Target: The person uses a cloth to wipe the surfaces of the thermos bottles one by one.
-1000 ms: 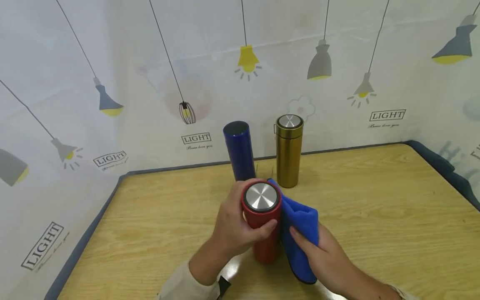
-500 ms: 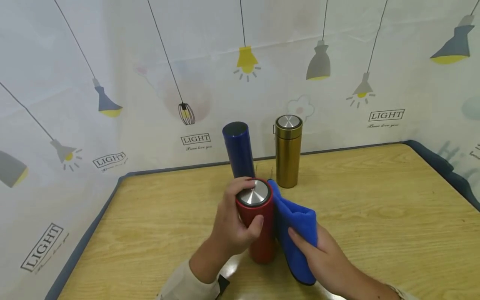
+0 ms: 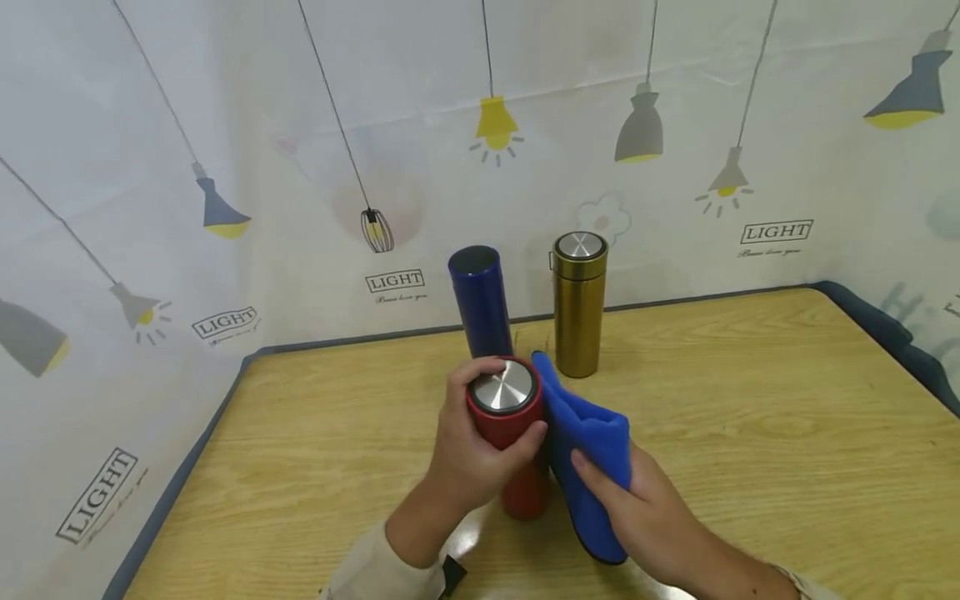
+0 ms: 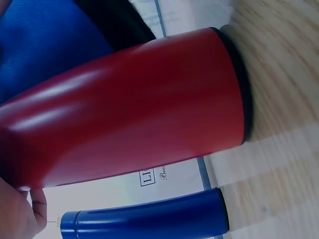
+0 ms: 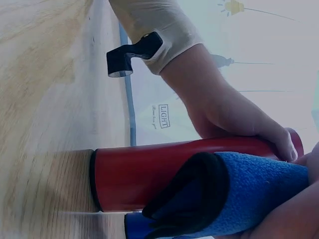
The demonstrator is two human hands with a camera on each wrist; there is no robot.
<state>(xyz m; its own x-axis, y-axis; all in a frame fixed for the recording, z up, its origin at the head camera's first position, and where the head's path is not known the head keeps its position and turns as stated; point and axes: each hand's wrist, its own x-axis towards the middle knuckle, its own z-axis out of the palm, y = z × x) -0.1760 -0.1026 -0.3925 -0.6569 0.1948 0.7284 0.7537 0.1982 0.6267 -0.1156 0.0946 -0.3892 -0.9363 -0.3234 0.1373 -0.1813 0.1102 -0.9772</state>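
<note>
1. Left hand (image 3: 474, 454) curls around the red bottle (image 3: 510, 427), which stands on the surface (image 3: 750, 433).
2. Right hand (image 3: 651, 510) grips the blue cloth (image 3: 596, 442) just beside that bottle.
3. Blue bottle (image 3: 482, 302) and gold bottle (image 3: 579, 321) stand farther back.

I count one blue bottle (image 3: 482, 308) and one gold bottle (image 3: 578, 321) towards the far edge of one desk (image 3: 750, 417), plus one red bottle (image 3: 504, 428) farther from it: three in all. There is one blue cloth (image 3: 592, 450) and two hands, a left hand (image 3: 472, 458) and a right hand (image 3: 656, 521). Eight printed lamps (image 3: 495, 121) show beyond the edges.
</note>
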